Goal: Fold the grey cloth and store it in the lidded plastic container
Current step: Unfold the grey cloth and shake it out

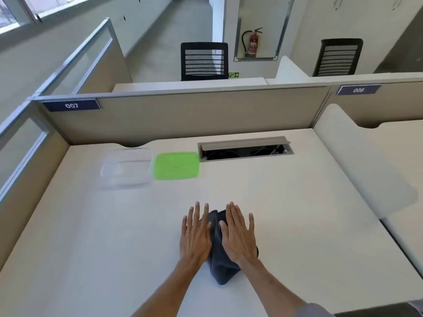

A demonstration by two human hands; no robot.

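Note:
The dark grey cloth (219, 266) lies folded into a small bundle on the white desk (286, 213), near the front middle. My left hand (195, 234) rests flat on its left side with fingers spread. My right hand (239, 234) lies flat on its right side, fingers also spread. Most of the cloth is hidden under both palms. The clear plastic container (126, 168) stands open at the back left of the desk. Its green lid (176, 165) lies flat just to the right of it, apart from the cloth.
An open grey cable tray (245, 148) is set into the desk behind the lid. Beige partition walls (183, 117) close the back and left sides. A white side panel (357, 165) borders the right edge. Two black chairs stand beyond the partition.

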